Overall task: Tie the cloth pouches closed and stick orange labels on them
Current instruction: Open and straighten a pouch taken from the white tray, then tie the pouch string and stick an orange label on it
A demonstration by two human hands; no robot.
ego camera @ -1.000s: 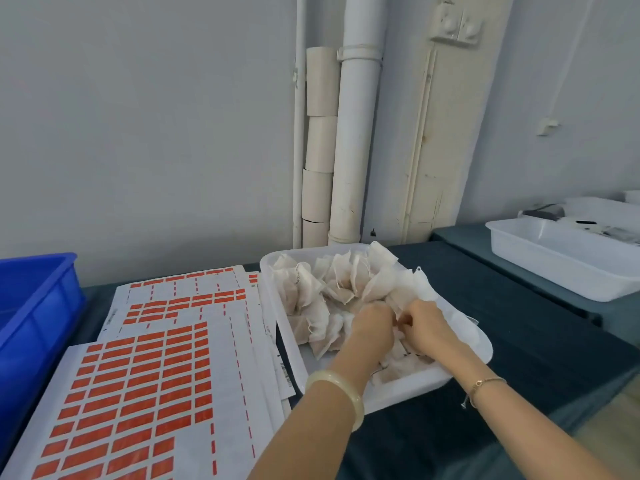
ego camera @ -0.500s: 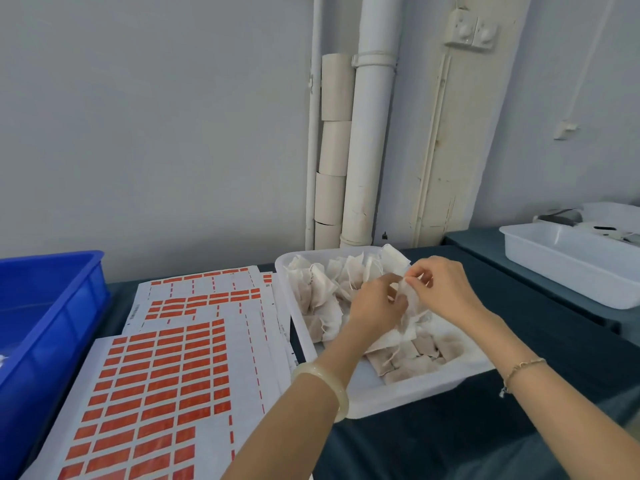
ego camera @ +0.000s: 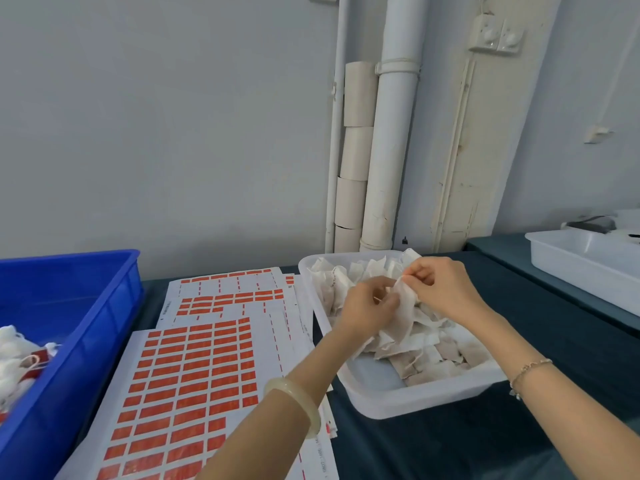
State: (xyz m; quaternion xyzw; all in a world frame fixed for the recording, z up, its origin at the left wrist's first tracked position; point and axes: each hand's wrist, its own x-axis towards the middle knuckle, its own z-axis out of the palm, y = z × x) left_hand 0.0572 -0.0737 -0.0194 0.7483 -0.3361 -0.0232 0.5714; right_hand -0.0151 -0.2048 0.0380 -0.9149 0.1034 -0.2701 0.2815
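Whereas one second ago both hands were low among the pouches, the left hand (ego camera: 369, 306) and right hand (ego camera: 446, 289) now hold one cloth pouch (ego camera: 406, 301) raised above the white tray (ego camera: 388, 407). Each hand pinches the pouch's upper edge with curled fingers. The orange label sheets (ego camera: 194, 375) lie left of the tray, unchanged. The blue bin (ego camera: 79, 323) stands at far left.

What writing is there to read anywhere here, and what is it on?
Nothing reads clearly.
Orange labels: any print is too blurred to read.
Front label sheet, right edge: a line of small print, too small to read.
Rear label sheet, left edge: small print, blurred.
Held pouch, white tray, blue crate: no writing visible.
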